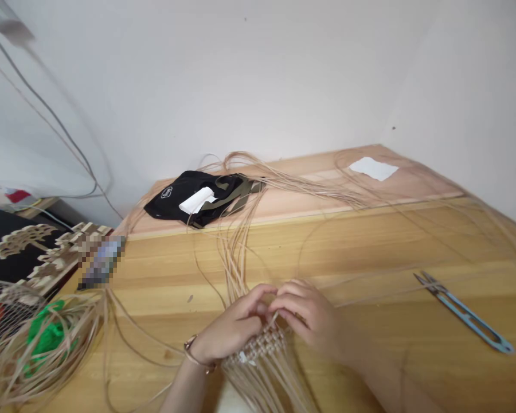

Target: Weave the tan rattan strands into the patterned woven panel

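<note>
A small woven piece of tan strands (264,346) lies on the wooden table, knotted in a tight open pattern. Loose ends spread from it toward me, and longer strands (236,264) run away across the tabletop. At its far edge, my left hand (238,330) is closed, thumb and fingers pinching at the weave; a bracelet (198,357) circles that wrist. My right hand (307,315) meets it from the other side, its fingers closed round a short light strand (274,319) that rises from the weave. The fingertips partly hide the strand ends.
Blue-handled thread snips (468,315) lie to the right. A black bag (172,201) with white paper (196,201) rests at the back, another white sheet (373,168) at back right. Coiled strands (81,338) with green material (47,332) sit at left, near wooden cut-outs (64,252).
</note>
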